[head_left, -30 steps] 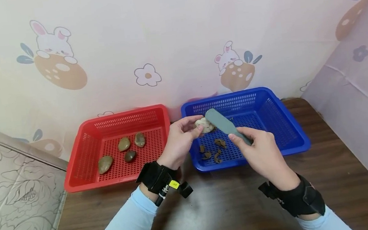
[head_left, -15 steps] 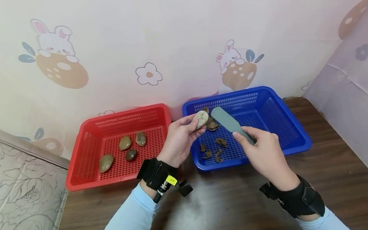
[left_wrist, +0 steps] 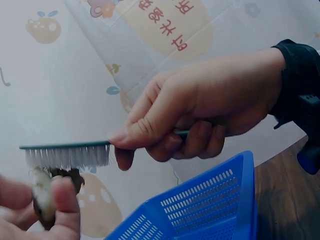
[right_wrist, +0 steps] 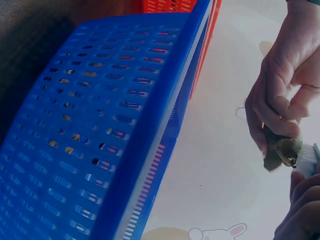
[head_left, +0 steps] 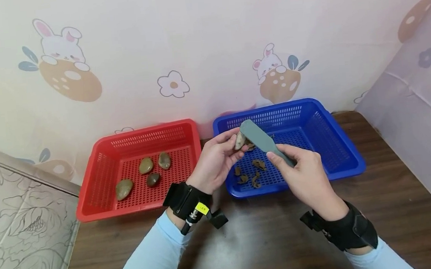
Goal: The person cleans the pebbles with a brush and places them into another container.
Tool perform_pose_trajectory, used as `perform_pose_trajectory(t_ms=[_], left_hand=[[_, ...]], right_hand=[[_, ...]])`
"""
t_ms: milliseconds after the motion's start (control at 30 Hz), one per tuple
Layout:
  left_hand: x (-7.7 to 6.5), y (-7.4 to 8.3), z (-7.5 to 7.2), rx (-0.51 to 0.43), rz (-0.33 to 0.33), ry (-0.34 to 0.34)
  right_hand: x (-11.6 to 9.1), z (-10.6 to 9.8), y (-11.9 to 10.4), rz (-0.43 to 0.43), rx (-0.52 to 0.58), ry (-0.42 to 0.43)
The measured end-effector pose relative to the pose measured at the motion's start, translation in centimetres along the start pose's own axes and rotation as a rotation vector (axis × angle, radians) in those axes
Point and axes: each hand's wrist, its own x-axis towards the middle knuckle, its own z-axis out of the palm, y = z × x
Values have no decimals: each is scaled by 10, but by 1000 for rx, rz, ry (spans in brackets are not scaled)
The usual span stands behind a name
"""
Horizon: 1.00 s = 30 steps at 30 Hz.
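Note:
My left hand point(head_left: 215, 160) holds a pale stone point(head_left: 240, 141) between thumb and fingers, above the left part of the blue basket point(head_left: 338, 175). Dark brown, crust-like matter point(left_wrist: 75, 179) shows beside the stone in the left wrist view; whether it is attached I cannot tell. My right hand point(head_left: 306, 173) grips the handle of a grey-green brush point(head_left: 259, 136), thumb along it. The brush's white bristles point(left_wrist: 67, 156) point down and meet the top of the stone. In the right wrist view both hands point(right_wrist: 292, 85) appear at the right edge, partly cut off.
The red basket point(head_left: 91, 205) on the left holds several smooth stones point(head_left: 124, 188). Several brown flakes point(head_left: 256, 180) lie on the blue basket's floor. Both baskets stand on a dark wooden table point(head_left: 248, 242) against a rabbit-patterned wall covering point(head_left: 206, 32).
The stone was turned in my left hand, its pale face toward the camera half a second ago and now more edge-on. The brush drew slightly off the stone, then came back over it.

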Motion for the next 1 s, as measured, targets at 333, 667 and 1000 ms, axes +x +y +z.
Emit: perform_pose_trajectory(t_ms=[333,667,1000], left_hand=[[0,-1,2,66,-23,-41],[4,-5,1,60,-8,20],[4,-6,2,67,13,29]], right_hand=[[6,1,4,29,-51,5],[2,-7,4,34,-75,25],[3,-1,6,53,-107,1]])
